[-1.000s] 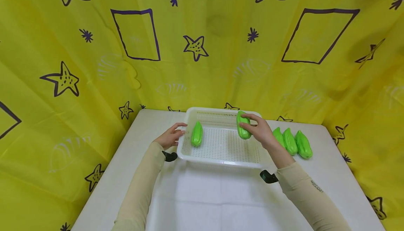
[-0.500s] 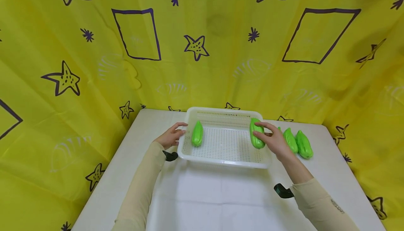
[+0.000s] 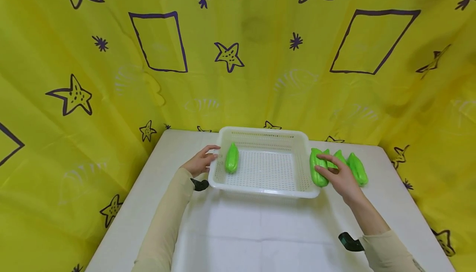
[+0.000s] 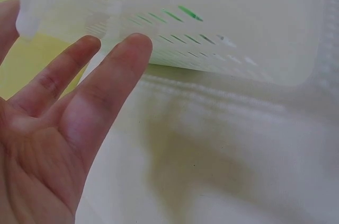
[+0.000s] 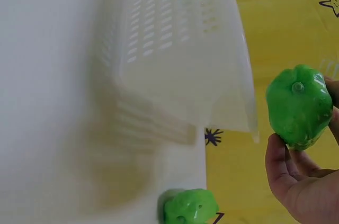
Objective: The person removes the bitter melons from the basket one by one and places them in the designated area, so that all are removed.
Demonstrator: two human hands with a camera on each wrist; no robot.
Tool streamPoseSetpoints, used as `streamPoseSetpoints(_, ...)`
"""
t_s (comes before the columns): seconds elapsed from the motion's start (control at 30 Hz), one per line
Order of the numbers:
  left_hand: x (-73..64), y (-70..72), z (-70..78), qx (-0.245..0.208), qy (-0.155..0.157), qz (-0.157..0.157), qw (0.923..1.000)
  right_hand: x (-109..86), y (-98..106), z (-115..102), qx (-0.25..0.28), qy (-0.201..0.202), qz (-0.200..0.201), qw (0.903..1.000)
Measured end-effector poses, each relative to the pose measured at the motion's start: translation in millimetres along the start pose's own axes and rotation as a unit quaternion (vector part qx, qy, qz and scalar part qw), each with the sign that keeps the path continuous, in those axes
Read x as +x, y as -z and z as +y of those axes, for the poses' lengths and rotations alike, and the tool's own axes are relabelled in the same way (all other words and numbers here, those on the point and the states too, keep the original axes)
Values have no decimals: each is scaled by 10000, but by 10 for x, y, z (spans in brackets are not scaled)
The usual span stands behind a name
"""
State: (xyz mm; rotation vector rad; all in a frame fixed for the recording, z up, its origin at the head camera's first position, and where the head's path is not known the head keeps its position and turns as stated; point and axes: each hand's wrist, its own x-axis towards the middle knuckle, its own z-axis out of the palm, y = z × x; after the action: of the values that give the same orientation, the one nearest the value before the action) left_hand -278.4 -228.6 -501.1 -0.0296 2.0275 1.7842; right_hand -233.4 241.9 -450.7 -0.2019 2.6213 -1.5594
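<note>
My right hand (image 3: 340, 177) pinches a glossy green ridged toy vegetable (image 3: 318, 168) between thumb and fingers, just outside the right rim of a white perforated plastic basket (image 3: 260, 191). In the right wrist view the held vegetable (image 5: 299, 105) shows its rounded end, apart from the basket wall (image 5: 180, 70). My left hand (image 3: 201, 161) is at the basket's left rim, its fingertips against it. From the left wrist, that hand (image 4: 79, 107) has its fingers extended along the basket's outer side. A similar green vegetable (image 3: 232, 158) lies inside the basket at the left.
More green vegetables stand in a row right of the basket, partly behind my right hand; the rightmost one (image 3: 358, 168) shows best. A white-covered table (image 3: 238, 230) lies beneath. A yellow patterned curtain (image 3: 256, 90) hangs at the back and both sides.
My right hand has carried the green toy vegetable rightward, from above the basket's right part to outside its right rim. My left hand and the basket stay put.
</note>
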Motion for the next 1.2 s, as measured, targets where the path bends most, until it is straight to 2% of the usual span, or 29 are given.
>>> streamPoseSetpoints(0.3,-9,5,-16,-59,-3,37,10000,-158,79,183,-49,-61,106,9999)
streamPoseSetpoints(0.77,-16,-11,7,-15,65,180,9998,-274,169,440,-360,-256,170,9989)
streamPoseSetpoints(0.93,-17,-19,-3,-38,44,222,9997,-306,204,540,-378,-243,79,9990)
streamPoseSetpoints(1.2,-39,-34,15,-36,1,208,9998,-358,236,706,-576,-453,-348,9967)
